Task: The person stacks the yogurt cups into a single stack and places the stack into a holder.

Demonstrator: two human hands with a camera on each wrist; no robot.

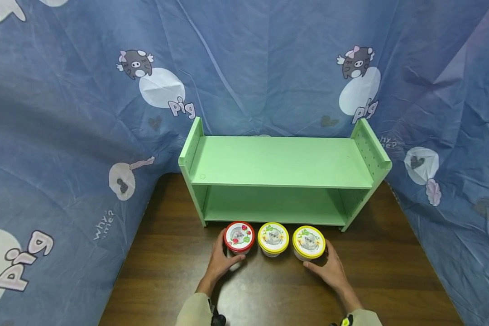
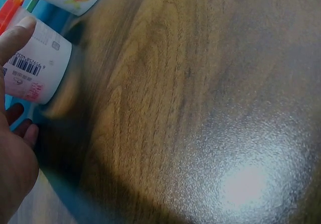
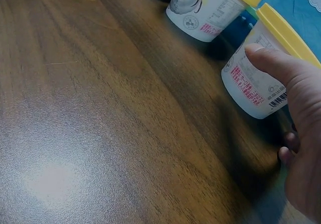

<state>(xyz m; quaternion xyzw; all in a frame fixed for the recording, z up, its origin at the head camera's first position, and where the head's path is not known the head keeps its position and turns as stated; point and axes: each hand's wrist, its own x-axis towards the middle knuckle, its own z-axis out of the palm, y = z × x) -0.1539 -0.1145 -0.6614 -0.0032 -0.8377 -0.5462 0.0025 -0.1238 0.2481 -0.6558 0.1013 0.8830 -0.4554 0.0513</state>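
Observation:
Three lidded cups form a row in front of the green shelf. At the left end, my left hand holds the red-lidded cup, its thumb along the near side and its fingers round the left. The middle yellow-lidded cup stands untouched between the hands. My right hand holds the right yellow-lidded cup. In the right wrist view, its thumb lies against the white wall, printed with a barcode and red text. Fingers behind both held cups are mostly hidden.
The shelf has two green boards between raised side panels and stands at the back of the brown wooden table. A blue printed cloth hangs behind and beside it. Light glares on the tabletop near the front.

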